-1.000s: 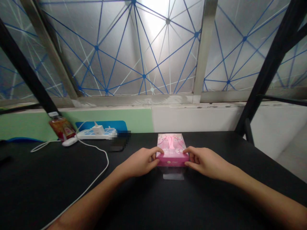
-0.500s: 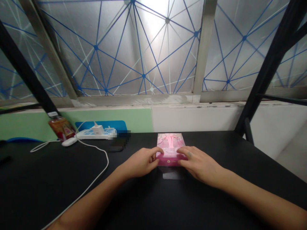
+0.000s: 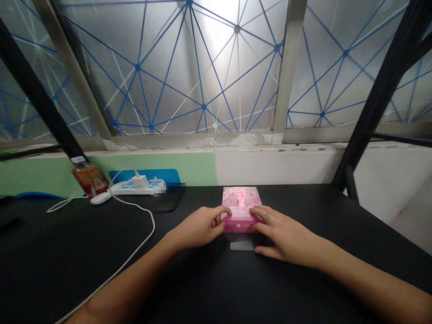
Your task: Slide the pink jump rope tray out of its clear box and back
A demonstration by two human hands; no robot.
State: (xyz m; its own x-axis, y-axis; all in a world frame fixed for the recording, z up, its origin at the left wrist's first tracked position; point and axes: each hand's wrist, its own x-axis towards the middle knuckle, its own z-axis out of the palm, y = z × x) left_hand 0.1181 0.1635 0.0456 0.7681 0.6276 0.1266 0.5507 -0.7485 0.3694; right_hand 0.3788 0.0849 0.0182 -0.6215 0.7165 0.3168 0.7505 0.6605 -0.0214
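Observation:
A pink box (image 3: 240, 212) with a printed top lies flat on the black desk, its short magenta side facing me. From that side a clear flap (image 3: 242, 245) sticks out toward me. My left hand (image 3: 202, 228) grips the box's near left corner, index finger on top, thumb against the front side, the other fingers curled. My right hand (image 3: 286, 231) lies at the near right corner. Its fingers rest on the top and side, spread apart, while its thumb stretches out beside the flap's right edge.
On the black desk (image 3: 189, 279), a white cable (image 3: 153, 220) runs along the left past my left arm. At the back left are a power strip (image 3: 124, 189) with a white charger (image 3: 139, 182), a bottle (image 3: 89, 177) and a dark, partly pixelated object (image 3: 167, 202). Black posts (image 3: 367, 96) flank the desk.
My right thumb has moved off the box's front side, down toward the flap, and the fingers have spread. My left hand keeps its hold on the box, and the view has shifted slightly.

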